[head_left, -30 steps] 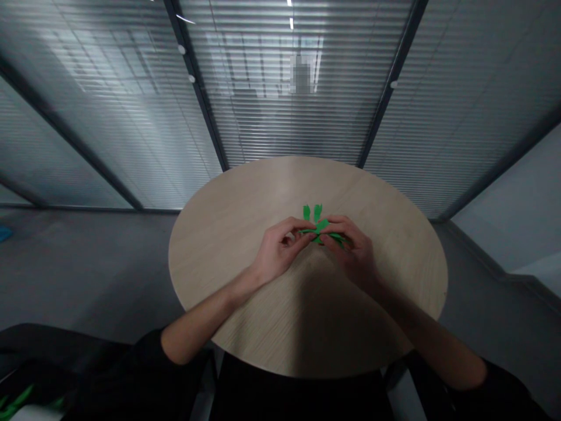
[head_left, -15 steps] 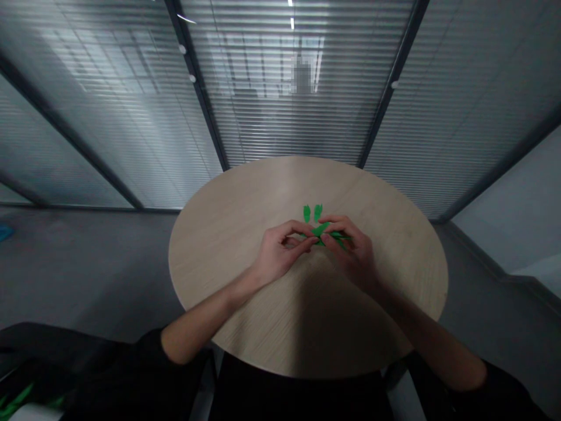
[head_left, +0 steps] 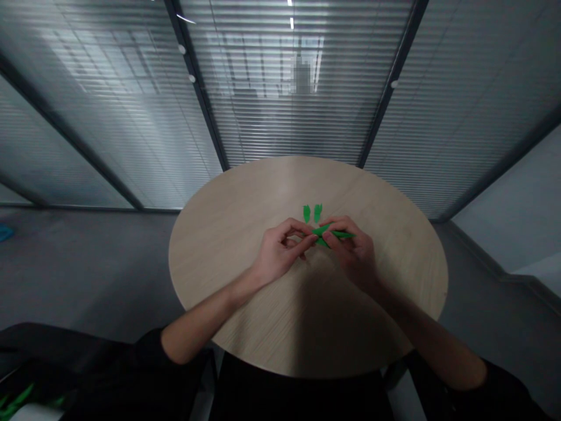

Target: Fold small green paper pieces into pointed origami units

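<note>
Between my fingertips, over the middle of the table, is a green folded piece [head_left: 322, 230] that looks like paper, with pointed ends sticking out. My left hand [head_left: 279, 248] is closed in a pinch at its left end, thumb and index finger together. From the other side my right hand [head_left: 356, 252] grips it with thumb and fingers, and a green tip shows among those fingers. Part of the piece is hidden by both hands. Just beyond them lie a small green piece [head_left: 307, 213] and a second green piece [head_left: 318, 212], side by side on the wood.
The round wooden table [head_left: 232, 210] stands before glass walls with blinds [head_left: 280, 126]. At the lower left, several green pieces [head_left: 20, 399] lie near a blurred white object [head_left: 35, 413]. A blue item [head_left: 5, 232] is on the floor at far left.
The green piece has turned slightly between my fingers, and its right tip now points out more plainly. Both hands stay nearly in place. The two pieces on the table have not moved.
</note>
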`<state>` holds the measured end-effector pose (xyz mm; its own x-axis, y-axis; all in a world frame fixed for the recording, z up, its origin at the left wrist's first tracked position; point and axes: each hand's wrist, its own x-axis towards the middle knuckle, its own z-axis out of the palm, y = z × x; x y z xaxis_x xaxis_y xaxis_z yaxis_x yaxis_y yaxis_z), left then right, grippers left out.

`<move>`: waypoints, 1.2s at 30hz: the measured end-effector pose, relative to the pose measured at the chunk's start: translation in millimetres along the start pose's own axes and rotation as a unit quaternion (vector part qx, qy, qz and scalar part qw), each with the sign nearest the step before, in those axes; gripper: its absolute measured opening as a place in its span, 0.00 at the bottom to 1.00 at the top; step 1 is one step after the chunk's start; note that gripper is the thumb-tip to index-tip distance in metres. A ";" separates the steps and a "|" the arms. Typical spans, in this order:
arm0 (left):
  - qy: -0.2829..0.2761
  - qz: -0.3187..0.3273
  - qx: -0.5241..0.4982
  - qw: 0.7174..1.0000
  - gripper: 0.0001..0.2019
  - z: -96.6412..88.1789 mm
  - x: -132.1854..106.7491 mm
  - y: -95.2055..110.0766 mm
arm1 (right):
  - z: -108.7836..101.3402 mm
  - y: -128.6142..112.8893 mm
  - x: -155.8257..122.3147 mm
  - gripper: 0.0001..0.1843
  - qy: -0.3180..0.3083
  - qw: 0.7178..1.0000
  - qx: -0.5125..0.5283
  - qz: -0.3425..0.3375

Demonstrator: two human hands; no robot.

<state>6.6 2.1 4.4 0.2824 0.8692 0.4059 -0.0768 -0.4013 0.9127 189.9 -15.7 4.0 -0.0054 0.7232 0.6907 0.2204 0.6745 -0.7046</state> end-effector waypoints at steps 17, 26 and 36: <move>-0.015 0.010 -0.018 1.000 0.11 1.2 -2.5 1.0 | 2.6 -0.7 -2.7 0.09 0.016 0.999 -0.001 0.036; -0.012 0.004 -0.016 1.000 0.11 1.3 -3.1 -0.3 | 4.1 -0.5 -3.6 0.10 0.029 0.998 0.002 0.053; -0.003 0.005 -0.016 1.000 0.13 3.0 -4.2 2.1 | 3.7 -0.9 -3.6 0.10 0.031 0.999 -0.012 0.035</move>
<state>8.1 -3.2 4.5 0.2876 0.8636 0.4142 -0.1102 -0.3997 0.9100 186.2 -18.3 1.5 0.0720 0.7574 0.6490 0.2418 0.6180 -0.7481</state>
